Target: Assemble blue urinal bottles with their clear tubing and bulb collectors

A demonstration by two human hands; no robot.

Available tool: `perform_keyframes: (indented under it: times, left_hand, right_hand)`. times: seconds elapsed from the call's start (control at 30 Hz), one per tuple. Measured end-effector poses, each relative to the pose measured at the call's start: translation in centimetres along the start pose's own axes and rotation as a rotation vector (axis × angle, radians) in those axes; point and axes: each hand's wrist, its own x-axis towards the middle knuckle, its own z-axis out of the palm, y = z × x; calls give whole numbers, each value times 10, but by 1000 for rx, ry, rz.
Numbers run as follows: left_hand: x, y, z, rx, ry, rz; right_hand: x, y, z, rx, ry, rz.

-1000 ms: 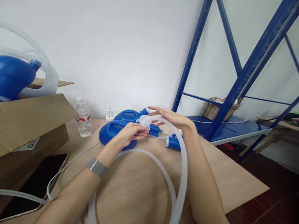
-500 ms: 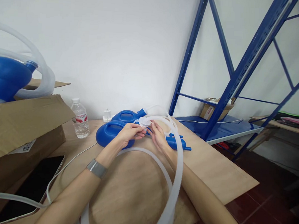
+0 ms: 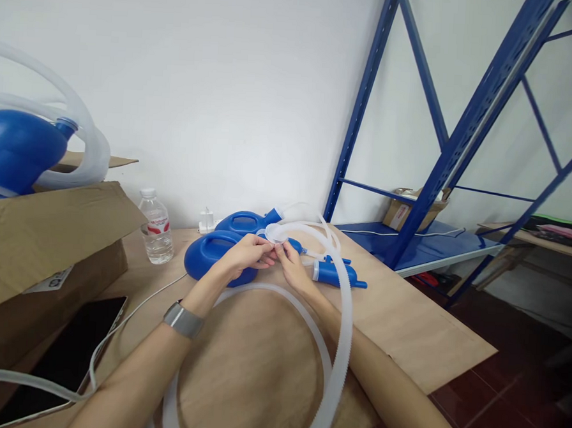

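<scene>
Pinching the lower edge of white cap point(image 3: 274, 232) between thumb and fingers of left hand point(image 3: 250, 255), and meeting it there with thumb and fingertips of right hand point(image 3: 290, 263) pressed close on the same edge. Cannot tell exactly which small part sits between the fingertips. Holding both hands nearly together, above tabletop point(image 3: 405, 310). See ribbed translucent hose point(image 3: 345, 319) arching rightward from the grip, then dropping nearer across the right forearm, with a loop spread on the near side below the grip. Find front blue jug point(image 3: 198, 260) just left of the grip, partly hidden by the left hand, and rear blue jug point(image 3: 260, 223) just beyond. Notice blue cylinder point(image 3: 331, 274) lying right of the grip. Farther left, spot water bottle point(image 3: 159, 230) standing upright, then open cardboard box point(image 3: 49, 240) with black tablet-like device point(image 3: 62, 355) beside it, nearer than the grip.
</scene>
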Motion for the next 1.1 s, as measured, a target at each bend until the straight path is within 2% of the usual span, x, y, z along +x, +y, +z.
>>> perform_keyframes:
  times: [0.07,0.13,0.2,0.27,0.3,0.37,0.5,0.63,0.83,0.97,1.1]
  left_hand:
    - [-1,3,-5,82,55,32]
    - [-1,5,-14,220,199,126]
    - [-1,2,-23,500,389,322]
    - [2,-8,-32,850,490,529]
    - [4,-15,-36,988,471,588]
    - [10,-31,-41,1159,396,601]
    - [19,-52,-45,1349,348,631]
    - [21,-57,-44,1378,372,670]
    - [19,-57,-41,1363,394,684]
    - [19,-58,-41,1365,399,679]
    - [21,-59,-40,1354,406,675]
  right_hand:
    - [1,0,-1,-72,19,-16]
    - [3,-2,-1,-107,0,-26]
    - [6,-4,-1,-122,-41,-25]
    - [8,-6,1,-138,-77,-26]
    - [10,-6,1,-150,-101,-29]
    - [14,-5,1,-181,-142,-38]
    - [18,-6,-3,-276,-204,-40]
    - [18,-3,-5,-331,-252,-59]
    - [29,-1,8,-268,-138,-88]
    - [38,-6,13,-257,-160,-101]
    - [28,-3,12,-240,-140,-119]
